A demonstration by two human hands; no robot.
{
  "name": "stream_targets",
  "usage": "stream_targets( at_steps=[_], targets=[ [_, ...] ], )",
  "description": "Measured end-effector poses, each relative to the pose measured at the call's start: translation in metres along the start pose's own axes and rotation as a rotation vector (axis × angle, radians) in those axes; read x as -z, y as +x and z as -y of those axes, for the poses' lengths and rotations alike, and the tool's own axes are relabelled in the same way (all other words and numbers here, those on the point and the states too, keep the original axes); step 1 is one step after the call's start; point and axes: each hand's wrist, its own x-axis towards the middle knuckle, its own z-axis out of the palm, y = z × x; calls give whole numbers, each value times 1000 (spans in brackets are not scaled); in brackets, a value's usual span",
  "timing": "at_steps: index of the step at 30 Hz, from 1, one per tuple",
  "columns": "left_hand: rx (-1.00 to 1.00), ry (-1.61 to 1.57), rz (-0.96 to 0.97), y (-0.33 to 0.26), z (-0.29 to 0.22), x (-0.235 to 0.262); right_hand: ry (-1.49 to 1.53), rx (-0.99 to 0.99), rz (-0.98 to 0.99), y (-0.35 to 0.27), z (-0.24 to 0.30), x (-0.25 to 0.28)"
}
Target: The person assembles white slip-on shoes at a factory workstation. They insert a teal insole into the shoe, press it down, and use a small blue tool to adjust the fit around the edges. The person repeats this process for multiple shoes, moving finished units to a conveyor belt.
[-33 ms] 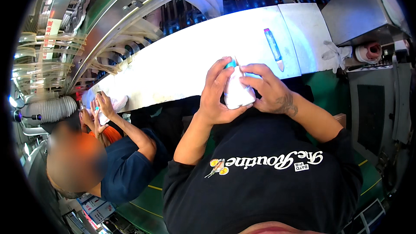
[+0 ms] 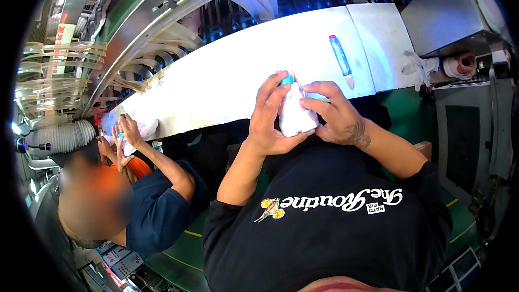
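Observation:
A white shoe point(image 2: 297, 112), bleached by bright light, is held up between both hands in front of my chest, over the bench's near edge. My left hand point(image 2: 267, 116) wraps its left side, thumb underneath and fingers up by a teal patch point(image 2: 287, 80) at the top. On the other side, my right hand point(image 2: 336, 114) is bent round the shoe with fingertips pressed on its upper part. Further right on the bench lies a blue-handled tool point(image 2: 339, 55) with a short pointed blade, touched by neither hand.
A long white bench point(image 2: 227, 70) curves across in front of me. To the left, a co-worker's hand point(image 2: 128, 128) is at a white item. White gloves point(image 2: 419, 68) hang at the bench's right end, near a pink-and-white shoe point(image 2: 463, 66). Metal machinery point(image 2: 454, 8) stands behind them.
The fingers of my right hand have shifted very slightly on the shoe. My left hand keeps its grip, and the blue-handled tool lies where it was.

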Motion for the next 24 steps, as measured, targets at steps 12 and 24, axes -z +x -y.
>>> stream_targets(
  at_steps=[12, 24],
  targets=[
    [13, -50, 110, 13, 0, 5, 159, 111, 94, -3, -17, 1],
    [13, -168, 131, 18, -3, 3, 533, -339, 292, -1, -38, 4]
  ],
)
